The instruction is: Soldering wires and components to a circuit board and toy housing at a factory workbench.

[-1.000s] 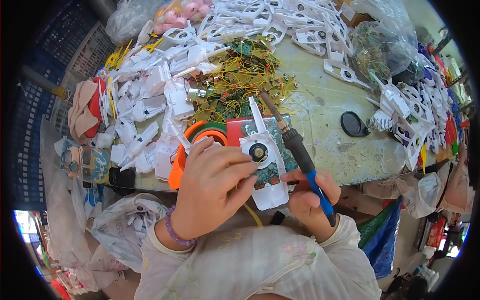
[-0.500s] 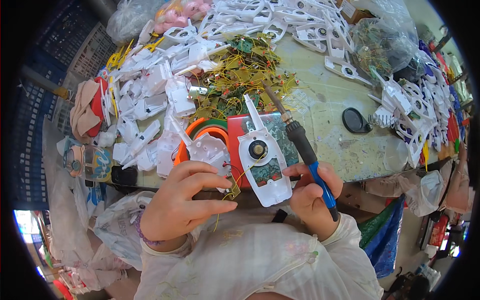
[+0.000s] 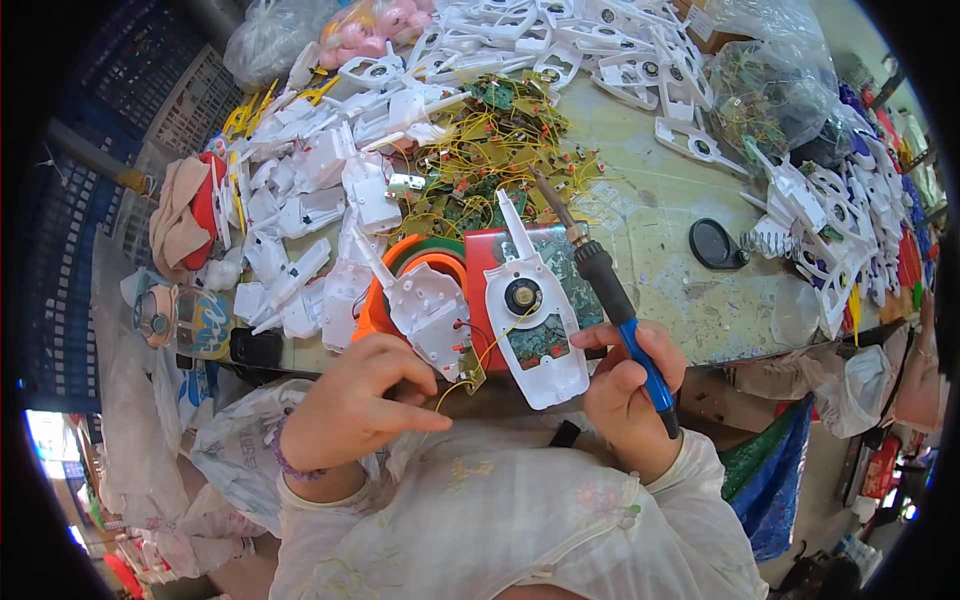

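Observation:
My right hand (image 3: 635, 390) is wrapped around a soldering iron (image 3: 610, 290) with a black and blue handle, its tip pointing up and away. Its thumb and index finger also meet the lower right edge of a white plastic housing (image 3: 550, 375), which carries a round speaker (image 3: 522, 296). To the left lies a second white shell (image 3: 425, 305), joined by thin wires to a small circuit board (image 3: 470, 370). My left hand (image 3: 350, 415) is beside that board, fingers bent and thumb stretched out, with a gap between them. A yellow wire (image 3: 452, 389) runs from the board toward the thumb, where its end is hidden.
Beneath the housing lies a red-edged box (image 3: 480, 255), next to an orange ring-shaped holder (image 3: 375, 305). Behind is a heap of wired circuit boards (image 3: 500, 150). White housings (image 3: 300, 165) cover the left and far side. A black round lid (image 3: 712, 243) lies at right.
My left hand has drawn slightly back from the board and its fingers have curled in. My right hand keeps its hold on the iron and housing. The view has shifted a little.

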The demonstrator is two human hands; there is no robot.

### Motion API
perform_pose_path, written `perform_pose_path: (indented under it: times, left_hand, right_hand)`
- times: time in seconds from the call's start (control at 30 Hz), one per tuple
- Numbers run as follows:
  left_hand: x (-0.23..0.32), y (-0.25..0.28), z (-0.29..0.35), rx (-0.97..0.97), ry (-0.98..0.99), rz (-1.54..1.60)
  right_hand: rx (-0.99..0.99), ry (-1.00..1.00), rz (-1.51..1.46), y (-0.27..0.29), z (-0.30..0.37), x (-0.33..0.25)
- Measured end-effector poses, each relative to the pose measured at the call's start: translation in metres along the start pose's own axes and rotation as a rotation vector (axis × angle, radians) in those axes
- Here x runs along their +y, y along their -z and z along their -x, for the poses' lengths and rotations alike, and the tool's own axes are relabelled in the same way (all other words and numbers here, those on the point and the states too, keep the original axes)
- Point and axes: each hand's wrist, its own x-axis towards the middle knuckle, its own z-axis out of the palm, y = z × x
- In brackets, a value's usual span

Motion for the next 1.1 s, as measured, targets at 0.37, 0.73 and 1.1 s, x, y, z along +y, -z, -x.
perform_pose_path:
  times: [0.37, 0.73, 1.1]
  left_hand:
    - [-0.001, -0.015, -0.015, 0.028, -0.091, 0.149]
    - [0.009, -0.037, -0.041, 0.378, 0.234, 0.358]
    - [0.018, -0.050, -0.079, 0.476, 0.236, -0.198]
  right_hand:
    - [-0.018, 0.020, 0.107, -0.002, 0.001, 0.002]
    - [-0.019, 0.005, 0.062, 0.000, 0.005, 0.001]
    - [-0.009, -0.031, -0.007, 0.005, 0.000, -0.004]
